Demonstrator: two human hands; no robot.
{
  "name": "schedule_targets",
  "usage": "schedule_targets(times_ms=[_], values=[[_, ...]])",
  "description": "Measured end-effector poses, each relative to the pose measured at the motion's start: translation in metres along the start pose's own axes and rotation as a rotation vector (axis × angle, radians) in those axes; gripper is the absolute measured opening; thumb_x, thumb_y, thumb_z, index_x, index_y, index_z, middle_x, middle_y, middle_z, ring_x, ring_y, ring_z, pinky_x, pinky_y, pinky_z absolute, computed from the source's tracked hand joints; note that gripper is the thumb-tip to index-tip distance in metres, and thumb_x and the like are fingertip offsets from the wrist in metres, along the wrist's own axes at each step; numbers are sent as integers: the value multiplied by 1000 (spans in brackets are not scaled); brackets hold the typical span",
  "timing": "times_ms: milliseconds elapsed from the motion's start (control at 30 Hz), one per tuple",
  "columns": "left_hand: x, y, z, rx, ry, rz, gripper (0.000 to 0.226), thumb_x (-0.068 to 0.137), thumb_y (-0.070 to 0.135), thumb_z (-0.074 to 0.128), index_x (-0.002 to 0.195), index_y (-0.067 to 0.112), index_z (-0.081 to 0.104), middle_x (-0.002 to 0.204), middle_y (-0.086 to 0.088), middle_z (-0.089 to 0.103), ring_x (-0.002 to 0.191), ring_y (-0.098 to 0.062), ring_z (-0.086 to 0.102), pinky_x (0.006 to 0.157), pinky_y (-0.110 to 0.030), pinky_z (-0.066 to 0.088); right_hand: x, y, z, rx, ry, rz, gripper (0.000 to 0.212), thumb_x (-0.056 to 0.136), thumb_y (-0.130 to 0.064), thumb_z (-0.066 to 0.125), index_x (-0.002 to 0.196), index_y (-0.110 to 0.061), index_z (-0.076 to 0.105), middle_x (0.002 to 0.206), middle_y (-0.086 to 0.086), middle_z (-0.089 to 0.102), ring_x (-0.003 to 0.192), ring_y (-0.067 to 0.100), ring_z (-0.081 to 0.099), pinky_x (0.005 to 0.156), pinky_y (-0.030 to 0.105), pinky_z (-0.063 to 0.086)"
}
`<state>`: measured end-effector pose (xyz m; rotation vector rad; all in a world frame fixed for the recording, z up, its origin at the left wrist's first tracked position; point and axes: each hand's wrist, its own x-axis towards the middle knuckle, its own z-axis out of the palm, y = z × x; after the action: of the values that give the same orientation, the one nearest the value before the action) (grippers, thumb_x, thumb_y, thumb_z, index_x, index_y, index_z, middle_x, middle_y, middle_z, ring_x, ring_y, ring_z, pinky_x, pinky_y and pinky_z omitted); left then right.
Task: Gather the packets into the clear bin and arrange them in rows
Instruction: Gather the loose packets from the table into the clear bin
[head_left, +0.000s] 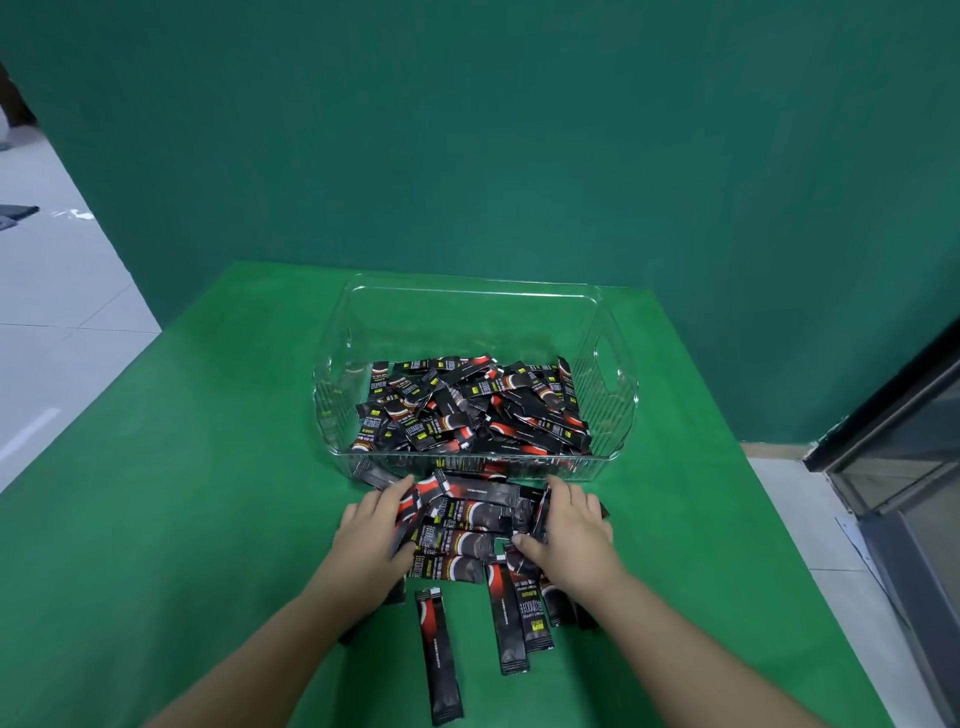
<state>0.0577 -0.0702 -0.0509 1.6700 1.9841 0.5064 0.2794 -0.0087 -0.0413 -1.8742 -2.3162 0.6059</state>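
Note:
A clear ribbed bin (608, 410) stands on the green table, holding a loose jumble of black-and-red stick packets (467, 410). In front of the bin lies a heap of the same packets (467, 519). My left hand (371, 530) grips the heap's left side, fingers curled over packets. My right hand (571, 525) grips the right side, thumb under and fingers over them. Several single packets lie nearer to me, one long one (439, 657) at the front and a few (519, 613) under my right wrist.
The green table (182, 519) ends at the left and right edges, with tiled floor beyond. A green backdrop rises behind the bin. A dark glass-fronted cabinet (904, 467) stands at the right.

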Motion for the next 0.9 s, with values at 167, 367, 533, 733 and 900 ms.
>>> schedule_targets(times_ms=[167,367,533,733,900], values=[[1,7,-7,-97,1,-5,59,93,4,50,145,25,31,138,6,43,118,-6,48,104,-25,39,5,-6,2,72,29,27,70,91,-21,60,146,-10,19,132,11,46,123,26,42,102,33,38],[-3,16,-27,-39,43,88,54,92,5,50,141,24,36,127,10,44,110,-7,49,96,-21,41,4,-9,5,73,77,-39,53,89,8,40,137,-12,28,83,2,51,78,20,49,62,30,34],[-7,31,-54,-2,108,199,56,93,9,52,142,27,32,123,15,42,111,-3,45,100,-22,39,1,-12,-13,227,158,-111,51,94,-2,46,138,-20,30,99,6,58,80,16,50,67,27,41],[18,65,-87,-35,218,246,58,93,10,54,144,25,30,126,12,41,110,-4,47,101,-22,39,3,-42,-52,382,243,-280,43,96,-14,50,135,-24,34,98,-2,61,72,7,53,58,18,33],[76,83,-106,-59,382,249,62,91,11,59,146,14,28,135,-5,44,123,-20,44,107,-33,33,42,-70,-88,449,319,-336,48,96,-14,52,140,-21,33,109,0,61,101,16,58,84,26,43]])
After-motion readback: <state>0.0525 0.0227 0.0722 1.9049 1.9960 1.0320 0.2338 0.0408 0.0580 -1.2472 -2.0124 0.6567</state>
